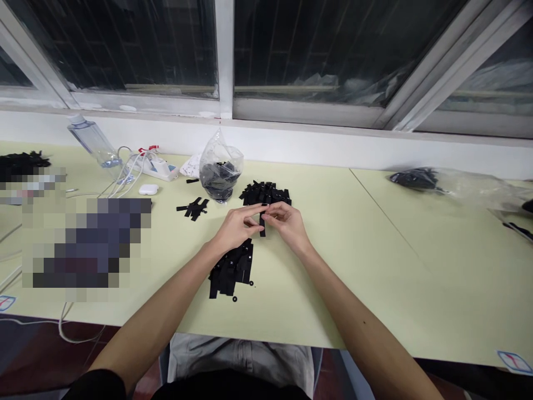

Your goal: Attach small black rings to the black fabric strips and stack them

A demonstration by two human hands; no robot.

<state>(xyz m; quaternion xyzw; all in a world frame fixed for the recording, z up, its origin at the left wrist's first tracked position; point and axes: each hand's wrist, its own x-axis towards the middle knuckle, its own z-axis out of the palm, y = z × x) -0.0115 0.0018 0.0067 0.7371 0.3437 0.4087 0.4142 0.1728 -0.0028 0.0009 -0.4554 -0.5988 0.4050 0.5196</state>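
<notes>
Bottle (pixel 94 141) tilted at far left, then power strip (pixel 156 166) and white case (pixel 149 189). Next, small pile (pixel 194 208) of black strips, clear bag (pixel 220 172) behind, larger near pile (pixel 231 269) with two rings (pixel 235 299) by it. Left hand (pixel 237 225): index reaching out, thumb apart below, both by the strip; can't tell if it grips. Strip (pixel 262 229) hangs between the hands, just in front of far pile (pixel 266 193). Right hand (pixel 287 222): thumb and index nearly closed, seemingly pinching strip's top. Step looks like two-handed fingertip work on one strip; next move likely calls for a steady pinch and aligned fingertips. Second bag (pixel 416 179) lies well apart, far right.
</notes>
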